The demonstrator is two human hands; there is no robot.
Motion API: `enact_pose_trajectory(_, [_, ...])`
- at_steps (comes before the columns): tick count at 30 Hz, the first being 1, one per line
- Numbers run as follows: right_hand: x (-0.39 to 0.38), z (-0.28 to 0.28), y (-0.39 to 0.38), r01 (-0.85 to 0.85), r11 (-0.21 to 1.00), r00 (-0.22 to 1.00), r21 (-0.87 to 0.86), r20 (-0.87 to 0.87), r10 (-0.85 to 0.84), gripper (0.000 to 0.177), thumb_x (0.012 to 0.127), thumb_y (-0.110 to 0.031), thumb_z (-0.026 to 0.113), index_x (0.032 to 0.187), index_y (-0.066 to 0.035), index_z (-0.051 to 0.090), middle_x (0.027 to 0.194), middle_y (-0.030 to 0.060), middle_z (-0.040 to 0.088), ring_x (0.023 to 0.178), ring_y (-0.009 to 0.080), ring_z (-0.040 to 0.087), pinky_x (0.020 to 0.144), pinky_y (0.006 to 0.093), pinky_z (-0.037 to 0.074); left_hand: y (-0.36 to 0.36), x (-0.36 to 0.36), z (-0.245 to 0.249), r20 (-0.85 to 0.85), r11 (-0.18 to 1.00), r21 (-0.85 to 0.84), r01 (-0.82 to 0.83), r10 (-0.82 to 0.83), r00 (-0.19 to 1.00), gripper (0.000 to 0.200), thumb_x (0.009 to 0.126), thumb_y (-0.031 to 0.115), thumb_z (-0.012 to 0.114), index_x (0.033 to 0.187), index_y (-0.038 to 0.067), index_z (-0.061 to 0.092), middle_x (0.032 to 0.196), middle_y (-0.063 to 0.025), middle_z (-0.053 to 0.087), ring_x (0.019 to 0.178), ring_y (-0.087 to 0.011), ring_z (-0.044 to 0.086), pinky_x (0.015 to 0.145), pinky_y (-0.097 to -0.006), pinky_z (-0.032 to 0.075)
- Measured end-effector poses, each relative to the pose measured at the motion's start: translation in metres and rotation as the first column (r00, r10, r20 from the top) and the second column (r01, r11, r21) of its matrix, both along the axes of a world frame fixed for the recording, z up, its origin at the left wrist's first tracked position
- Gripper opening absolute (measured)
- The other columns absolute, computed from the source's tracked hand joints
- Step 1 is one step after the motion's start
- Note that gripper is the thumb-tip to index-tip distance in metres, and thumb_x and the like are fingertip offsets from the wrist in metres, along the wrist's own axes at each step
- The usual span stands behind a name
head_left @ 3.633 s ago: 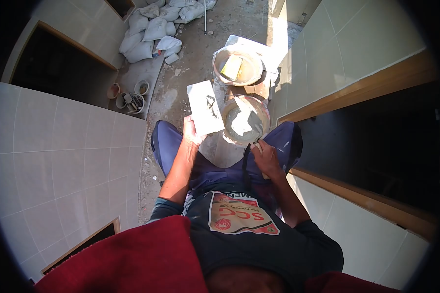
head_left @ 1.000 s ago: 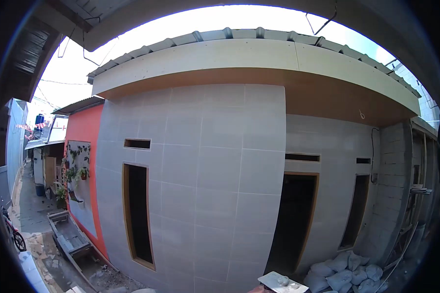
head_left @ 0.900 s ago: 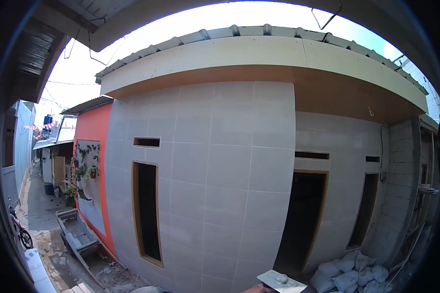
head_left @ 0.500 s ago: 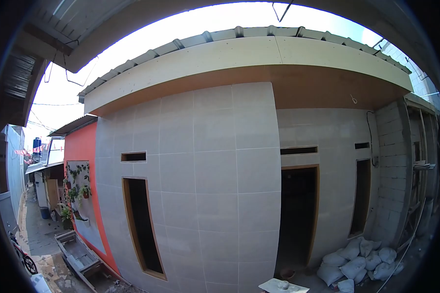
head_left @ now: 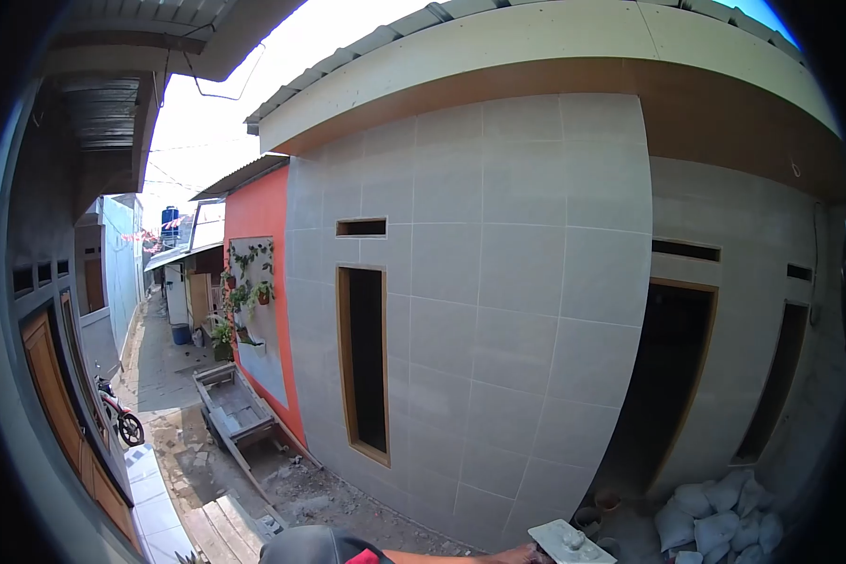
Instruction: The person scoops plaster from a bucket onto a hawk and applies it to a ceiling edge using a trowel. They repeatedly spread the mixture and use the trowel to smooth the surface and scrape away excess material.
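At the bottom edge, my left hand (head_left: 519, 556) shows in part, with the forearm reaching in from the left. It grips the left side of a flat white board (head_left: 552, 536). On the board lies a pale lump (head_left: 573, 540), which looks like putty or filler. A dark sleeve with a red patch (head_left: 315, 545) is visible at the bottom left of the arm. My right hand is out of view. The tiled wall (head_left: 517, 273), with pale joint lines, rises in front of me.
A narrow window opening (head_left: 364, 362) and a dark doorway (head_left: 663, 376) break the wall. White sacks (head_left: 714, 517) are piled at lower right. A wooden cart (head_left: 238, 409) stands by the orange wall (head_left: 254, 211). Wooden planks (head_left: 221, 531) and a motorbike (head_left: 122, 418) are at left.
My view has turned left and down, so the house appears farther right. My left forearm and hand have come into view beside the white board, which was at the bottom edge before.
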State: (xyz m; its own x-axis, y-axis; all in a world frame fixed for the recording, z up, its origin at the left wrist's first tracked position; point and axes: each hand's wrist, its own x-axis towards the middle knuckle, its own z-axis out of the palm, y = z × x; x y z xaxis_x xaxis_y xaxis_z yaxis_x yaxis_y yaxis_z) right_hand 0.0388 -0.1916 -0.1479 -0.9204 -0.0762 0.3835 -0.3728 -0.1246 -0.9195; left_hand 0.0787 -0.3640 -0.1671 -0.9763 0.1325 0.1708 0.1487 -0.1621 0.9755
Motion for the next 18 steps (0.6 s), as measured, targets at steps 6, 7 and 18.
enact_pose_trajectory(6, [0.002,0.000,-0.001,-0.027,1.000,1.000,0.015,0.011,0.027,0.066,0.076,-0.025,0.077,0.130,0.001,0.049,0.116,0.0186,0.059,0.099,0.0238,0.058,0.087,0.0381,0.047,0.002,0.005,-0.001,0.037,1.000,0.015,0.003,-0.004,0.999,0.018,0.089,0.004,0.054,0.107,0.003,0.059,0.104,-0.0122,0.061,0.096,-0.0222,0.059,0.083,-0.0344,0.049])
enact_pose_trajectory(7, [0.003,0.000,-0.001,-0.032,0.999,0.999,0.018,0.009,0.032,0.066,0.076,-0.025,0.077,0.130,0.001,0.049,0.116,0.0186,0.059,0.099,0.0238,0.058,0.087,0.0382,0.047,0.002,0.003,-0.002,0.041,1.000,0.015,0.009,-0.009,0.999,0.018,0.089,0.004,0.054,0.107,0.003,0.059,0.103,-0.0122,0.061,0.095,-0.0221,0.059,0.083,-0.0344,0.049])
enact_pose_trajectory(18, [0.011,0.006,0.034,0.143,0.982,0.989,0.124,0.011,-0.146,0.066,0.077,-0.028,0.076,0.130,0.000,0.049,0.113,0.0187,0.059,0.096,0.0233,0.059,0.085,0.0393,0.048,0.038,-0.037,-0.019,0.180,0.926,0.146,0.348,-0.370,0.911,0.016,0.089,0.003,0.053,0.103,0.002,0.062,0.099,-0.0119,0.063,0.091,-0.0215,0.061,0.080,-0.0338,0.050])
